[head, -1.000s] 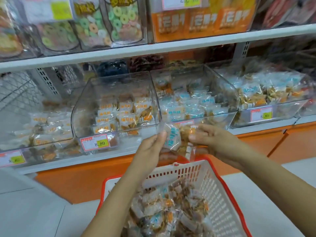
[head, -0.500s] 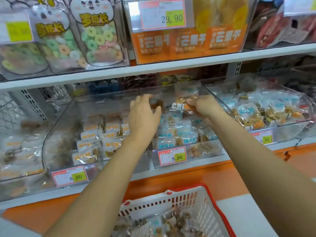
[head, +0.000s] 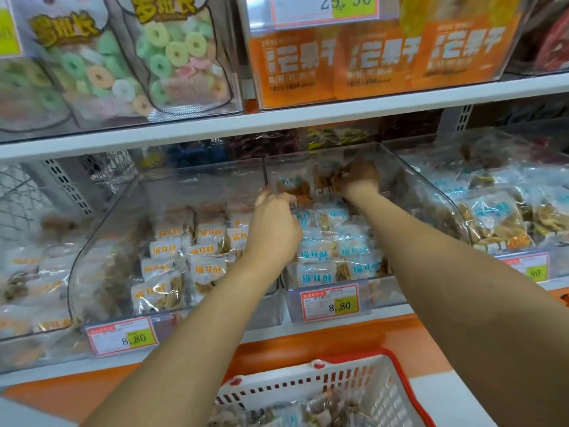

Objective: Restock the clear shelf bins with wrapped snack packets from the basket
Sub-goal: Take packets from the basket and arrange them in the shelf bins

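Note:
The clear middle bin (head: 414, 192) on the lower shelf holds blue-labelled snack packets (head: 326, 254). My right hand (head: 359, 177) reaches deep to the back of this bin, fingers curled round a brown snack packet (head: 327, 180). My left hand (head: 274, 224) is at the bin's left wall, and its fingertips pinch the lower edge of an upright blue-labelled packet (head: 289, 184). Below, the white basket with a red rim (head: 400, 369) holds several more wrapped packets (head: 323, 409).
A clear bin (head: 184, 186) of orange-labelled packets stands to the left, another full bin (head: 498, 217) to the right. Price tags (head: 331, 302) hang on the bin fronts. The white upper shelf (head: 308, 118) overhangs the bins, carrying candy bags and orange boxes.
Both hands lifted packets from above the basket up into the middle bin, then pushed further toward its back. The view tilted upward, so less of the basket shows.

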Demonstrator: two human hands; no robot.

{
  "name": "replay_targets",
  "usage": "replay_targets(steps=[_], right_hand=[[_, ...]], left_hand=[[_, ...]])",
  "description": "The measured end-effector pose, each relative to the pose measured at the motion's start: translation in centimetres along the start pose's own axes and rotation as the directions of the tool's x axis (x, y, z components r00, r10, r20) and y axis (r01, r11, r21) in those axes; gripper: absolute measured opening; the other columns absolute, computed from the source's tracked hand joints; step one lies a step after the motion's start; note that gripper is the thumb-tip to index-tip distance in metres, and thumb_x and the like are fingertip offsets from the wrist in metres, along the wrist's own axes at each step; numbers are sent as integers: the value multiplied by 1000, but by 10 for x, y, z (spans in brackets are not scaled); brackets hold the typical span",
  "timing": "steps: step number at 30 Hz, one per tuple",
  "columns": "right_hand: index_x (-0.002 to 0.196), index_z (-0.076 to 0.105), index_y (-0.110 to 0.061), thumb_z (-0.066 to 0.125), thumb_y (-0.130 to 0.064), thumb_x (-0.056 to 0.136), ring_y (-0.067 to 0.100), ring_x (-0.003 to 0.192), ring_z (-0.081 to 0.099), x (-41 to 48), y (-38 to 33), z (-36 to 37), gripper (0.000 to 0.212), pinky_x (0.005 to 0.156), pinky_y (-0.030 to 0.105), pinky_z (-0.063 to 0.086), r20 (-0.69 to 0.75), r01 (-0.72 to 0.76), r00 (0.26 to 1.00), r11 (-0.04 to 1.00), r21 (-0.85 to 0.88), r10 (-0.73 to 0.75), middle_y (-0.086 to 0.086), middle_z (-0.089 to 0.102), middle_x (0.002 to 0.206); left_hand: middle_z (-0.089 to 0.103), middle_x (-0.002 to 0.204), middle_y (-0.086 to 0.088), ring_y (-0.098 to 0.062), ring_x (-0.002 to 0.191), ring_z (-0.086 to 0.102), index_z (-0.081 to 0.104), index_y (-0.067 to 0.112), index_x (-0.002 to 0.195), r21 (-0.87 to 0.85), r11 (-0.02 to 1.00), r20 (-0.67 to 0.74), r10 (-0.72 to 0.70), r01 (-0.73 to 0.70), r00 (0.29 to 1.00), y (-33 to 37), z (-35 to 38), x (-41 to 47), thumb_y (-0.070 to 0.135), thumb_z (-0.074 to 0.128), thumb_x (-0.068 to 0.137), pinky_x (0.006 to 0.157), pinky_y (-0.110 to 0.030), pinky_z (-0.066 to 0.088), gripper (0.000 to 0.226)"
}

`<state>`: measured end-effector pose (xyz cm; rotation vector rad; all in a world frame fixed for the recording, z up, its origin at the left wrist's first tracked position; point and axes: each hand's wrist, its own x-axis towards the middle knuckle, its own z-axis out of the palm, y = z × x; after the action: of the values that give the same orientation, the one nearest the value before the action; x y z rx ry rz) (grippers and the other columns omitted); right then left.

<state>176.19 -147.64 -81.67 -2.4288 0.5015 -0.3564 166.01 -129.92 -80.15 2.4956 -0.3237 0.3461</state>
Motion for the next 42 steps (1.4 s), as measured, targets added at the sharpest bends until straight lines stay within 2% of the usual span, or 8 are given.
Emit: replay_targets(steps=[6,15,20,23,26,33,37,42], right_hand=[[121,56,2,61,-19,90,33,112,55,-40,-8,-21,37,89,29,43,-118,105,990,968,229,-79,19,59,121],[56,40,-15,60,-40,91,12,49,35,-232,23,-39,47,48,26,24,42,436,898,898,60,-438,-2,37,51],[75,57,-20,57,-37,94,17,69,57,-288,81,25,25,57,28,39,428,353,859,931,-95,-282,-3,59,70],[132,54,-20,56,-12,92,23,100,64,-300,119,72,40,82,33,52,530,230,840,961,-152,-118,4,65,119],[143,39,-20,53,6,85,23,118,55,-309,146,109,65,99,42,48,628,241,773,956,-166,-86,3,53,137],[146,32,-14,43,-10,94,27,136,27,-318,172,139,53,113,44,25,588,403,808,770,-494,-46,8,32,146],[140,37,-18,48,-12,93,26,128,42,-324,187,140,49,106,39,36,595,350,803,843,-409,-46,6,41,143],[124,45,-18,53,-22,92,22,102,60,-324,177,116,33,82,31,49,624,397,771,862,-315,-128,3,61,118]], left_hand=[[54,132,-11,-20,131,42,62,11,121,-79,997,-94,-21,14,995,1,-1,-3,4,49,93,105,-24,29,31],[62,81,1,-11,83,54,64,11,82,-343,885,-342,195,-316,919,-16,-14,-129,22,45,95,79,-14,38,25],[60,72,-6,-21,70,55,59,9,74,-307,951,54,-17,33,998,-78,12,-205,26,50,94,61,-30,41,27],[68,97,0,-20,90,63,63,18,98,16,964,330,-255,264,909,-125,39,-238,22,51,95,73,-27,43,14],[62,121,-6,-25,109,59,60,15,120,269,919,515,-390,288,763,-165,58,-275,22,48,96,94,-34,46,28],[64,115,-2,-16,96,61,62,17,118,234,922,538,-388,310,748,-205,65,-319,13,55,87,82,-25,50,32],[63,91,2,-11,81,60,63,14,111,225,869,538,-487,440,688,-196,60,-309,17,53,92,61,-17,42,21],[60,129,-5,-16,112,58,57,12,128,139,821,588,-518,553,622,-188,51,-300,23,50,97,95,-25,43,34]])
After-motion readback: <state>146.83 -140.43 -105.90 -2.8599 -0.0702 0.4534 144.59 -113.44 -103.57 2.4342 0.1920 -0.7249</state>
